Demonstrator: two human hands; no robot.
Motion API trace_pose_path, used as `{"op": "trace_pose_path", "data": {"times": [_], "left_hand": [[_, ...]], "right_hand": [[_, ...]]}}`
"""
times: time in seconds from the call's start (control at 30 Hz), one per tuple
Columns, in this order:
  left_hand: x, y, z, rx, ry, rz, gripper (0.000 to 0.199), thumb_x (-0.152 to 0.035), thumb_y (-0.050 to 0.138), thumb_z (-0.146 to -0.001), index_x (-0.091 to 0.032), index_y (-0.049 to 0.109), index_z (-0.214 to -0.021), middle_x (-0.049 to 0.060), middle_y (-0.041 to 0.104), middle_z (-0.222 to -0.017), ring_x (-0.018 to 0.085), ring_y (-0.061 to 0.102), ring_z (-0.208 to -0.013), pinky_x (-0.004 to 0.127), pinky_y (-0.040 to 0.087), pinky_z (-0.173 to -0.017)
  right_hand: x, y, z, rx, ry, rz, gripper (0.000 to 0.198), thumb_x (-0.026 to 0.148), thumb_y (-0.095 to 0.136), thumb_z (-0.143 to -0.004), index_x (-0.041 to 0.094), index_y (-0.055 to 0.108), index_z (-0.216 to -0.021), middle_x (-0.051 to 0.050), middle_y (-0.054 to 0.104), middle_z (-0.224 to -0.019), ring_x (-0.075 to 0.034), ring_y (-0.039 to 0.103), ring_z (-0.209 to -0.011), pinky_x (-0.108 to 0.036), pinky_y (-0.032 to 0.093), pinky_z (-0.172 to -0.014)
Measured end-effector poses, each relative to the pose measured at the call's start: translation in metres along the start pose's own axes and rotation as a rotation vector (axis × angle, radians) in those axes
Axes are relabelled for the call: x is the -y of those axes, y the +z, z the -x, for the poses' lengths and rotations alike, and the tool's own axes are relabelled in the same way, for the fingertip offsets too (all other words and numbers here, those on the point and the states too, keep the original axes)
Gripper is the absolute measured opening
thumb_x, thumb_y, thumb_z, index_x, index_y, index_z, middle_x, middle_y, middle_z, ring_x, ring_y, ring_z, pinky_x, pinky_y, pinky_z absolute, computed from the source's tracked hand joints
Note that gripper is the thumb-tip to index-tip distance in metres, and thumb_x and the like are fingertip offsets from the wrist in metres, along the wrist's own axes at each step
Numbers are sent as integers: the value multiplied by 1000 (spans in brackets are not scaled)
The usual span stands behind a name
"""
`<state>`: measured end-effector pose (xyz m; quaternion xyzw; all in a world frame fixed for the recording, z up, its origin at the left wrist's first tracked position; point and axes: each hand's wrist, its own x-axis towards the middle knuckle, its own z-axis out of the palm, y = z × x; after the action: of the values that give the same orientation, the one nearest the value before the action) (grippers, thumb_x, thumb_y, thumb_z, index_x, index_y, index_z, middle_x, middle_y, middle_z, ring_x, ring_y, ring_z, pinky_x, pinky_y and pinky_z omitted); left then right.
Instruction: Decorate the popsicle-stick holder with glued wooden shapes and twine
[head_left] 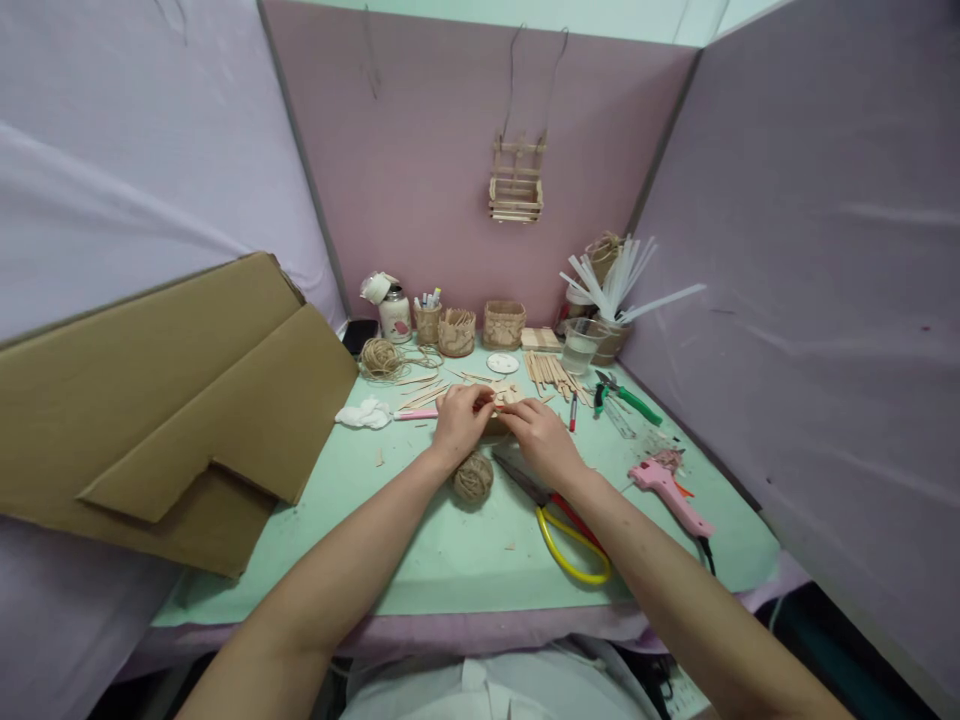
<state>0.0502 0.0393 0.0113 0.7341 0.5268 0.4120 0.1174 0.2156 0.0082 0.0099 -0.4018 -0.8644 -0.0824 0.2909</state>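
My left hand (463, 422) and my right hand (545, 438) meet over the middle of the table, fingertips pinched close together. Whatever lies between the fingers is too small and covered to make out. A brown block-like piece (496, 427) shows just under the fingertips. Close below my left wrist rests a ball of twine (473, 479). Scissors with yellow and red handles (551, 515) lie beside and partly beneath my right forearm. Loose wooden sticks (424, 395) lie beyond my left hand, and more craft sticks (553, 375) are spread past my right hand.
A pink glue gun (670, 490) and green-handled pliers (634, 400) lie at the right. Along the back stand twine-wrapped holders (504, 325), a cup of water (580, 345) and white glue sticks (619, 280). Large cardboard (187, 380) leans at left; a small stick rack (517, 195) hangs behind.
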Motion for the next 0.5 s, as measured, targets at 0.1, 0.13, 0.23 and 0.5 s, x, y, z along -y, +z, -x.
{"op": "trace_pose_path", "data": {"times": [0.1, 0.13, 0.23, 0.5], "left_hand": [[0, 0, 0, 5, 8, 0, 12, -19, 63, -81, -24, 66, -92, -1, 72, -92, 20, 57, -97, 37, 33, -89], [0, 0, 0, 8, 10, 1, 12, -19, 63, -81, -24, 66, -91, -1, 72, -91, 20, 57, -97, 37, 33, -89], [-1, 0, 0, 10, 13, 4, 11, -20, 63, -81, -24, 66, -91, -1, 72, -91, 20, 57, -97, 37, 33, -89], [-3, -2, 0, 19, 11, -1, 11, -22, 63, -82, -24, 66, -92, 0, 71, -93, 21, 57, -98, 37, 35, -88]], "right_hand": [[-4, -4, -3, -67, 110, -72, 28, 9, 47, -89, 17, 67, -107, -10, 67, -106, -23, 54, -98, -36, 43, -85], [-5, -6, -5, -80, 164, -83, 25, 11, 47, -90, 17, 68, -104, -10, 67, -102, -23, 55, -97, -35, 43, -84], [-5, -9, -13, -30, 308, -73, 20, 20, 49, -92, 18, 69, -95, -8, 66, -93, -22, 55, -91, -33, 40, -80], [15, -4, -29, 107, 504, 146, 20, 31, 52, -92, 21, 69, -90, -9, 65, -95, -24, 52, -95, -33, 28, -72]]}}
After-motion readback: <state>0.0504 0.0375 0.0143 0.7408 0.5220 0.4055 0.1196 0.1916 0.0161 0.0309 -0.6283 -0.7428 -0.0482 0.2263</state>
